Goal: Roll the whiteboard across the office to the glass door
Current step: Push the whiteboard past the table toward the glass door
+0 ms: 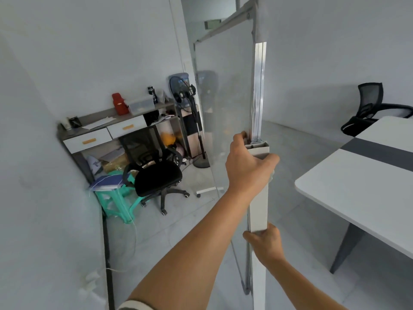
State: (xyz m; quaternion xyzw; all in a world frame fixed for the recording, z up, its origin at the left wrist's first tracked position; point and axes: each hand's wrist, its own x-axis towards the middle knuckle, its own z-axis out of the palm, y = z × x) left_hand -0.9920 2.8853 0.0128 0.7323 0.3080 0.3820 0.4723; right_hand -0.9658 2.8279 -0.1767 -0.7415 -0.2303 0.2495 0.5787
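The whiteboard (223, 90) stands edge-on in front of me, its glossy face turned left and its white side post (259, 209) running down the middle of the view. My left hand (248, 166) is closed around the top of that post, just under the metal rail. My right hand (266, 245) grips the same post lower down. One caster foot of the stand (209, 190) rests on the floor behind the board. I cannot make out a glass door with certainty; a pale opening shows beyond the board's top.
A cluttered desk (107, 128) with a black office chair (156, 175) and a green stool (116, 204) fills the left corner. A standing fan (190, 113) is beside the board. A white table (366, 182) and another black chair (371, 108) are on the right.
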